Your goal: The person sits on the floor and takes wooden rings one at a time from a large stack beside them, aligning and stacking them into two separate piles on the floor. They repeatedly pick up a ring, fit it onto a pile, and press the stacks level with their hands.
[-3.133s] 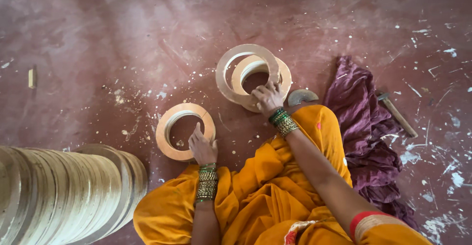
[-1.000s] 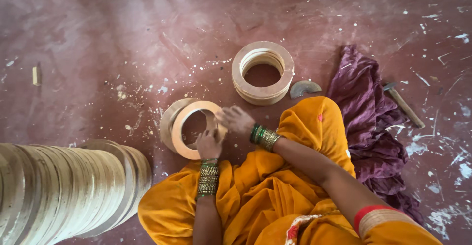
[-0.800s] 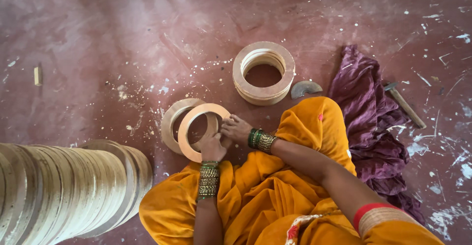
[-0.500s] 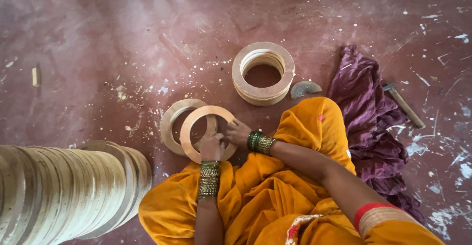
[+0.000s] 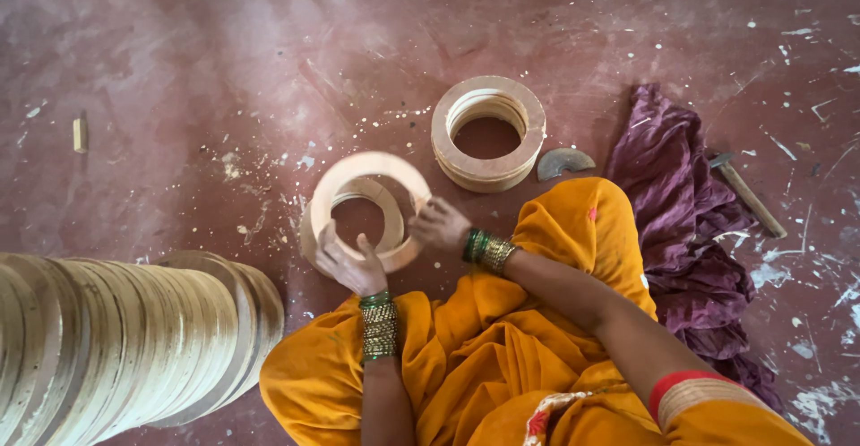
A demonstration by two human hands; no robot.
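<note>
My left hand (image 5: 351, 265) and right hand (image 5: 439, 225) both pinching a pale wooden ring (image 5: 372, 177) raised over another ring (image 5: 387, 229), ring stack (image 5: 488, 132) beyond on the red floor (image 5: 224, 61), purple cloth (image 5: 681, 195) right

The flat pale wooden ring (image 5: 372, 170) looks matt and unvarnished, its cut face bare and slightly dusty. The low stack of tan wooden rings (image 5: 488, 132) shows the same raw, dull wood, with layered edges. The long row of cream wooden discs (image 5: 125, 338) has smooth, pale rims. The dark red floor (image 5: 224, 52) looks like hard cement, faintly shiny, flecked with white paint. The crumpled purple cloth (image 5: 672, 186) is soft and matt. The orange garment (image 5: 502, 356) is plain woven cloth.
</note>
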